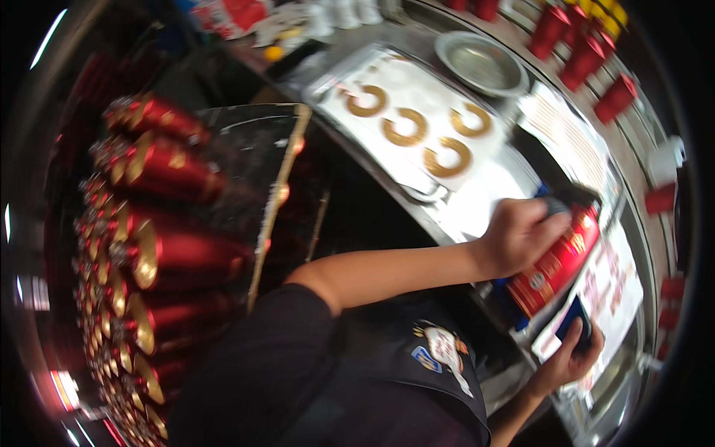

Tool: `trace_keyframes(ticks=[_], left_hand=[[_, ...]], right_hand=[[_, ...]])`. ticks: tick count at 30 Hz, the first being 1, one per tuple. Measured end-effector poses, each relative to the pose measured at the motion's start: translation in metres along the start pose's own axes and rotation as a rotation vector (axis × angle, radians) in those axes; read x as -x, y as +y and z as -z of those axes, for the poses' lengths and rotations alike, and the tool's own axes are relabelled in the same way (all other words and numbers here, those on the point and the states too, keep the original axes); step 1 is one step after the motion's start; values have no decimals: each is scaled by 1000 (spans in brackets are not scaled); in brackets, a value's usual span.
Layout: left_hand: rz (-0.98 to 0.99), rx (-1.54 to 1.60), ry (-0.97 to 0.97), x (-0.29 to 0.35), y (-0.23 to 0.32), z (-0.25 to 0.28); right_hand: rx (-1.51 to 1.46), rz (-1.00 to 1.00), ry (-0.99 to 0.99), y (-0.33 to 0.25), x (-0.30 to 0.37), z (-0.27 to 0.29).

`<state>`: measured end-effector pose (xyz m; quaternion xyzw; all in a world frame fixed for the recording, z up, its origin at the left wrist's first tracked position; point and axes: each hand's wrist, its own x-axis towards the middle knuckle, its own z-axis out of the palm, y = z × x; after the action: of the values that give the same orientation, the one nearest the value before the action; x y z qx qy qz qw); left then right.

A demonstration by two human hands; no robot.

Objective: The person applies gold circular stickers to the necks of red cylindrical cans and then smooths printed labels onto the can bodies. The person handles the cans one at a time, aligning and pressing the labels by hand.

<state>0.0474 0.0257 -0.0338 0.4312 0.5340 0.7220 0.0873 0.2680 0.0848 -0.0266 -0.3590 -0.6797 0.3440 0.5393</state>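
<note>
A shiny red bottle [555,264] with gold printing lies tilted across a holder with blue supports, at the right of the bench. My left hand [518,237] is closed at its upper side, fingers curled against a dark rounded thing [553,207] that I cannot make out. Lower right, beside the bottle's near end, my right hand [575,359] grips a dark blue flat block [574,325] between thumb and fingers. Several gold C-shaped decals [447,156] lie on a white sheet [417,82] in a shallow tray, left of the bottle.
Many red bottles with gold C-shapes [147,257] stand crowded on my left beside a dark board [249,149]. A metal bowl [482,63] sits behind the tray. Printed sheets [612,283] lie at right. Beyond, a curved line [648,164] carries red bottles [615,98].
</note>
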Motion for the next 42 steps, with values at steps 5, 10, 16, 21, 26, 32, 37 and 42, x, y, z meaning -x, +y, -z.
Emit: trace_keyframes(ticks=[5,10,16,21,26,32,37,42], left_hand=[[29,-367,-151,-75,-17,-50],[278,-455,-458,-89,-19,-64],[504,-380,-504,-113,-33,-84],[476,-479,-501,-115,-36,-87],[667,-274,-767,-147,23,-40],[354,-734,-759,-166,184,68],[144,-1367,-425,-122,289,174],[242,-1825,-41,-84,307,294]], right_hand=[[207,491,-560,23,0,37],[-412,-397,-309,23,-36,46],[322,195,-651,16,-9,3],[287,196,-564,4,6,-17],[-158,44,-681,-23,0,2],[-151,302,-924,-42,-38,-22],[-1,443,-1011,-49,-62,-31],[86,256,-1080,-41,-61,-13]])
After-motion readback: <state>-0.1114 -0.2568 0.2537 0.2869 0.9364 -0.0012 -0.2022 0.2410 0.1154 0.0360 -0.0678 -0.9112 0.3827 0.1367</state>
